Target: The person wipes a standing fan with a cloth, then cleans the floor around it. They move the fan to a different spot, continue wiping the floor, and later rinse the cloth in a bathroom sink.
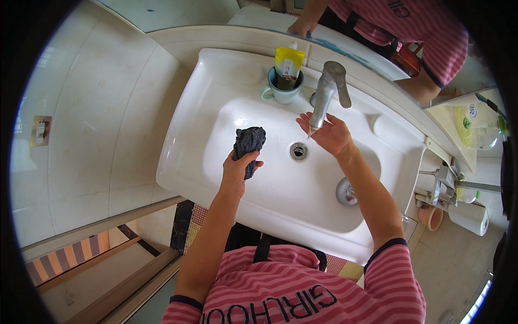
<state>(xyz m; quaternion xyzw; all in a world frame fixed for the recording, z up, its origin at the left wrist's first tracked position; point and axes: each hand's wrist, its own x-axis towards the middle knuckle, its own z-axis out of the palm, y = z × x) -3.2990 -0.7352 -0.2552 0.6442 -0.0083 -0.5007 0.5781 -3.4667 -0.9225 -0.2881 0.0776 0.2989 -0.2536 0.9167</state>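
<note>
My left hand (238, 168) grips a bunched dark grey cloth (249, 141) above the left part of the white washbasin (226, 202). Under the spout of the chrome mixer tap (324, 95), my right hand (330, 133) is held palm up with its fingers spread. A little water runs from the spout by that palm. The round drain (298, 151) lies uncovered between my two hands. To the right, partly behind my right forearm, a round metal drain stopper (346, 192) rests in the bowl.
On the basin's back ledge stands a pale green mug (282, 95) holding a yellow pouch (289, 62). A mirror (364, 40) runs along the back wall. Bottles, including a large clear one (477, 125), and a pink bucket (431, 216) are on the right. A tiled wall (89, 109) borders the left.
</note>
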